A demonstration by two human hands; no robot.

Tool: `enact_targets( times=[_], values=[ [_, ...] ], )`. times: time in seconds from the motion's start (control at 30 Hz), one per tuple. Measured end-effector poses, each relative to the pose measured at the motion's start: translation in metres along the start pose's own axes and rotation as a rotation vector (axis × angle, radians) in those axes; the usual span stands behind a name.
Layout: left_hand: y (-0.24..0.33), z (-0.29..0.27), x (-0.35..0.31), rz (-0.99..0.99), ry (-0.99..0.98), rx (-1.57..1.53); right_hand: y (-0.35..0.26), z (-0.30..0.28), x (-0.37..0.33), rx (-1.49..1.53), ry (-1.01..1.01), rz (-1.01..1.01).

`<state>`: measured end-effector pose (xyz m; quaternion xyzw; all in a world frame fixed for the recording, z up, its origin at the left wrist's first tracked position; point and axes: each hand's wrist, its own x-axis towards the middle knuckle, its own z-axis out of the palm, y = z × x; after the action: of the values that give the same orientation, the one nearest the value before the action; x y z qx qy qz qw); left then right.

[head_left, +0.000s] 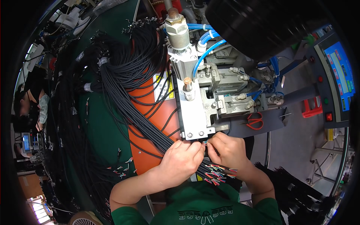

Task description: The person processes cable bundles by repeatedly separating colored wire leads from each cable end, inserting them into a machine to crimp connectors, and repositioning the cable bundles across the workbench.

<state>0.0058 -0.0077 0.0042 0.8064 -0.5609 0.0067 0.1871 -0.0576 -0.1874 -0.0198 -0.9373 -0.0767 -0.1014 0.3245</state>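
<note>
Just below the front end of the silver press machine (193, 116), my two hands come together. My left hand (182, 160) is closed in a pinch under the machine's edge, and its curled fingers hide what it grips. Beside it, my right hand (229, 150) pinches thin coloured wires (205, 143), which barely show between thumb and forefinger. A thick bundle of black cables (138, 118) slants in from the upper left and passes beneath my left hand. Its stripped ends with red, white and green wires (215, 174) fan out below my right hand.
Orange-handled scissors (255, 121) lie on a grey surface right of the machine. Blue air hoses (206, 56) run along its top. A control panel with a screen (339, 75) stands far right. More black cables cover the green table (99, 129) at left. Another person sits far left.
</note>
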Motion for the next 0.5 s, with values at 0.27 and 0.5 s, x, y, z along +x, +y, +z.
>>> enact_targets(
  times=[0.27,0.5],
  values=[
    [0.001,0.0,-0.001,0.013,-0.014,0.018,0.005,0.015,-0.01,0.094,0.205,-0.023],
    [-0.001,0.001,-0.002,0.02,-0.01,0.013,0.003,0.016,-0.008,0.087,0.222,-0.052]
  ],
)
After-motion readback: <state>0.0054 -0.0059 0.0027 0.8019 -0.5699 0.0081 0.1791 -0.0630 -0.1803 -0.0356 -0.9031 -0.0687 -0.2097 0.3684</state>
